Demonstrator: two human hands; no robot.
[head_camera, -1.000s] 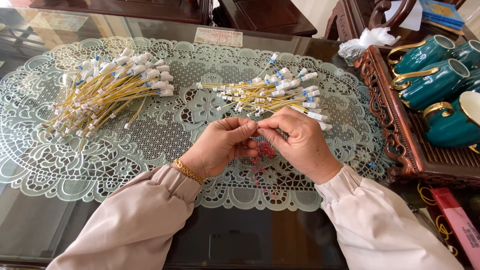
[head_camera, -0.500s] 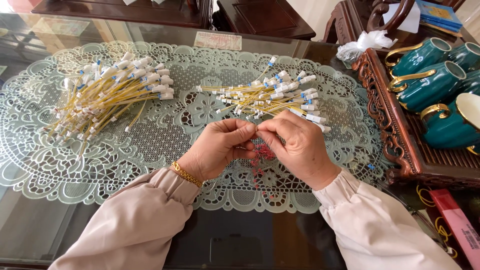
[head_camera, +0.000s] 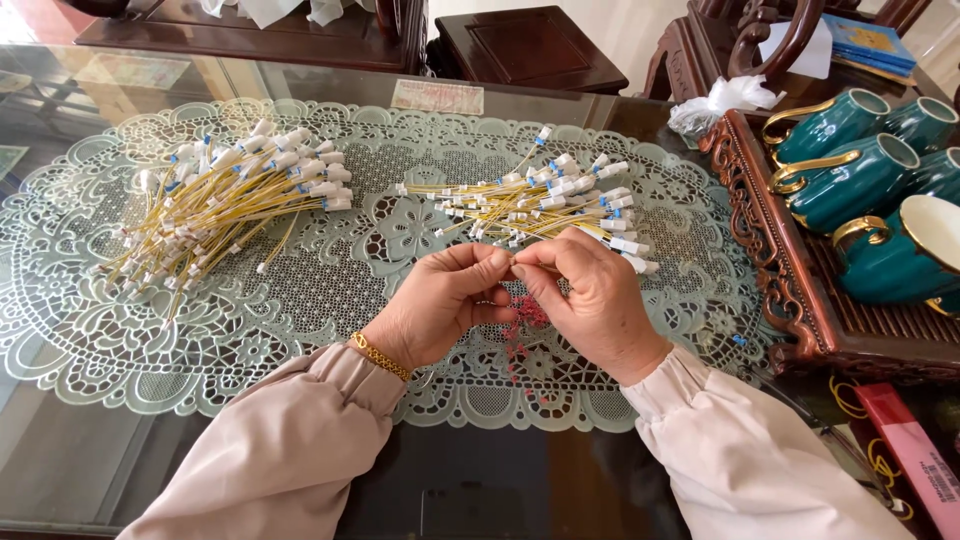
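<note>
Beige sleeves, gold bracelet

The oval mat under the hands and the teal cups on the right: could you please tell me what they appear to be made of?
The oval mat looks like pale green lace, perhaps vinyl or fabric: openwork holes show the dark glass tabletop beneath. The teal cups look like glazed ceramic: glossy highlights and gold-coloured handles. Both hands pinch something small above the mat.

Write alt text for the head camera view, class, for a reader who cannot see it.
Two hands, the left hand and right hand, meet fingertip to fingertip over a lace mat, above small red pieces. Two piles of yellow cables lie behind; teal cups stand on a carved tray at right.
</note>
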